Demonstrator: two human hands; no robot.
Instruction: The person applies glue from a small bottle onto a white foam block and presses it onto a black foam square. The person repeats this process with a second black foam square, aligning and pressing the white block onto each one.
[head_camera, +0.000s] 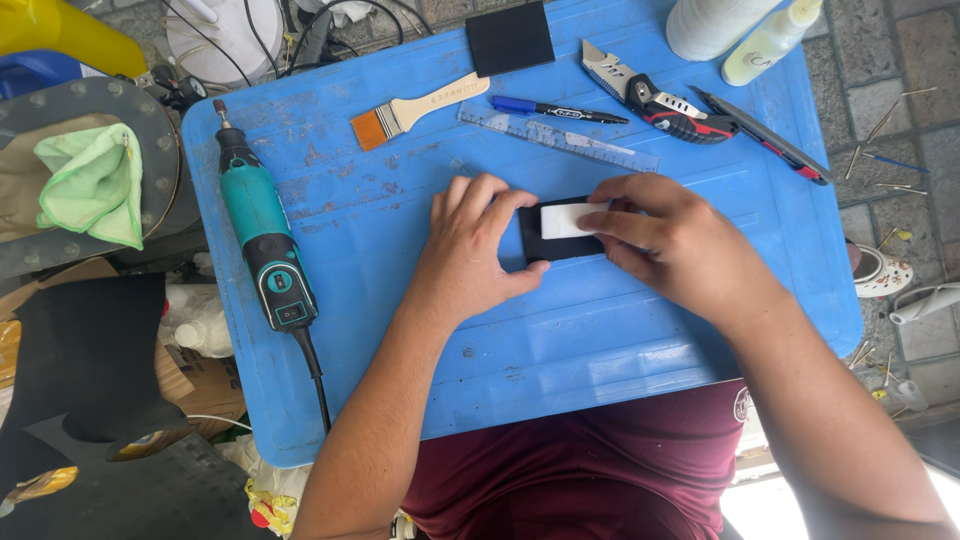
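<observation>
I see my left hand (468, 255) lying flat on the blue counter (560, 340), its fingers spread open and pressing on the left end of a small black rectangular piece (552, 246). My right hand (672, 245) comes in from the other side, its fingers closed on a small white block (566, 220) that lies on top of the black piece, right between the fingertips of both hands. Just beyond the fingers lies a clear ruler (560, 138), and past it a blue-capped marker (556, 109) and a paintbrush (412, 110) with a pale wooden handle. Farther beyond the right fingers I see a red and black utility knife (652, 96), with a slim cutter (765, 136) beside it. Well off to the left of my left fingers, a teal rotary tool (262, 232) lies along the counter's edge. A black square pad (509, 38) rests at the far edge.
</observation>
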